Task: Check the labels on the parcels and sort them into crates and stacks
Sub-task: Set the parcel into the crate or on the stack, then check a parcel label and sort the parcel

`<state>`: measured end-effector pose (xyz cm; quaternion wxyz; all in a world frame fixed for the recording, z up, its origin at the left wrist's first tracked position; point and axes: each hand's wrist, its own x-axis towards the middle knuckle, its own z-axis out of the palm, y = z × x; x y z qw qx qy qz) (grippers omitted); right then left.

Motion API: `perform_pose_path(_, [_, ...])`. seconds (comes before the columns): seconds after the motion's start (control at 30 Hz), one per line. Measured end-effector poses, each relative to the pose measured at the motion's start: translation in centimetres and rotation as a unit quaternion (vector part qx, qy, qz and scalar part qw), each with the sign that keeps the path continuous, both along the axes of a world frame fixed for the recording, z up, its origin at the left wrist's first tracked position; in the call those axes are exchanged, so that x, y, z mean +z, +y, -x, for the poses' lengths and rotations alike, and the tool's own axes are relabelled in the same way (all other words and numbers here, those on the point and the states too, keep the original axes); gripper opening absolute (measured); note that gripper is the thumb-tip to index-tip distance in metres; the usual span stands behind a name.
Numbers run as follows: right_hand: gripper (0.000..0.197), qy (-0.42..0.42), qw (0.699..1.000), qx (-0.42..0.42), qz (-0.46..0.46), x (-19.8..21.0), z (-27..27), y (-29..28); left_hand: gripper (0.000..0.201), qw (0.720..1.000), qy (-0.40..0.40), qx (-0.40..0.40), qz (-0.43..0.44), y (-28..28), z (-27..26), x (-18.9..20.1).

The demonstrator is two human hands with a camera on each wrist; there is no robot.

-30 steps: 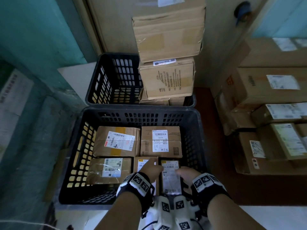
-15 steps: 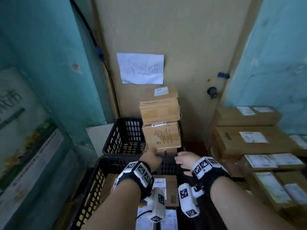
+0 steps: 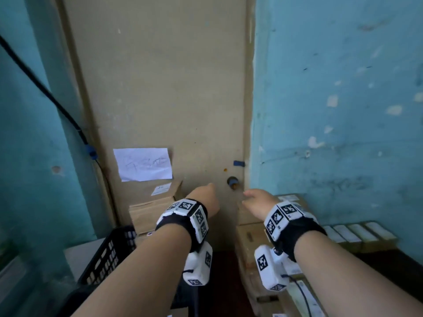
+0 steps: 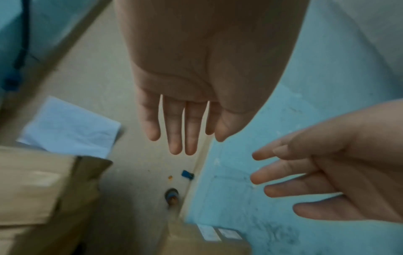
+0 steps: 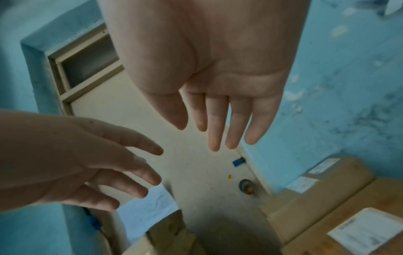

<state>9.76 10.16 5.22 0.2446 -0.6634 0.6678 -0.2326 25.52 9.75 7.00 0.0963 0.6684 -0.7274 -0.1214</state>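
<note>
Both hands are raised in front of a beige door and hold nothing. My left hand [image 3: 204, 198] [image 4: 181, 127] has straight, slightly spread fingers, level with the top of a stack of brown cardboard parcels [image 3: 153, 208] [image 4: 39, 188] that stands in a black crate [image 3: 109, 252]. My right hand [image 3: 257, 200] [image 5: 218, 124] is also open, its fingers pointing at the door. It hovers above the labelled parcels [image 3: 250, 245] [image 5: 340, 203] stacked on the right. The two hands are apart and touch no parcel.
A white paper sheet [image 3: 143, 164] is taped to the door [image 3: 164, 88], with a round knob [image 3: 232, 182] lower right. Teal walls close in on both sides. A black cable [image 3: 43, 88] runs down the left wall. Several small boxes [image 3: 357, 234] line the right.
Both hands have lifted out of the near crate, leaving the labelled parcel there, and now hang empty at door height. The view has swung up from the crates to the door.
</note>
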Motion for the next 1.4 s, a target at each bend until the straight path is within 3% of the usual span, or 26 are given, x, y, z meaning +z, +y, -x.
perform_pose_path(0.17, [0.037, 0.017, 0.998, -0.058, -0.020, -2.2, 10.2, 2.0, 0.043, 0.995, -0.043, -0.089, -0.030, -0.3, 10.8, -2.6])
perform_pose_path(0.3, [0.043, 0.037, 0.992, -0.108, -0.058, -4.5, 17.8, 2.7, 0.048, 0.989, -0.039, -0.130, -0.052, -0.5, 17.4, -4.7])
perform_pose_path(0.57, [0.051, 0.051, 0.987, -0.119, -0.098, -7.6, 24.9, -0.5, 0.045, 0.987, -0.062, -0.140, -0.044, -3.4, 23.4, -6.9])
perform_pose_path(0.83, [0.048, 0.092, 0.978, -0.122, -0.142, -10.2, 27.4, -5.9, 0.037, 0.987, -0.047, -0.139, -0.060, -8.7, 26.3, -8.6])
perform_pose_path(0.97, [0.039, 0.119, 0.974, -0.107, -0.160, -10.9, 26.7, -9.4, 0.023, 0.987, -0.030, -0.138, -0.070, -11.7, 26.2, -10.2])
perform_pose_path(1.03, [0.038, 0.120, 0.974, -0.098, -0.163, -11.7, 26.0, -11.2, 0.028, 0.989, -0.018, -0.123, -0.085, -13.3, 25.9, -11.1])
perform_pose_path(1.2, [0.039, 0.091, 0.975, -0.056, -0.193, -14.5, 23.8, -13.9, 0.039, 0.985, -0.005, -0.080, -0.151, -15.4, 23.8, -13.8])
perform_pose_path(1.4, [0.042, 0.028, 0.979, -0.036, -0.201, -17.1, 22.4, -15.9, 0.032, 0.987, -0.028, -0.043, -0.154, -16.1, 22.6, -15.8])
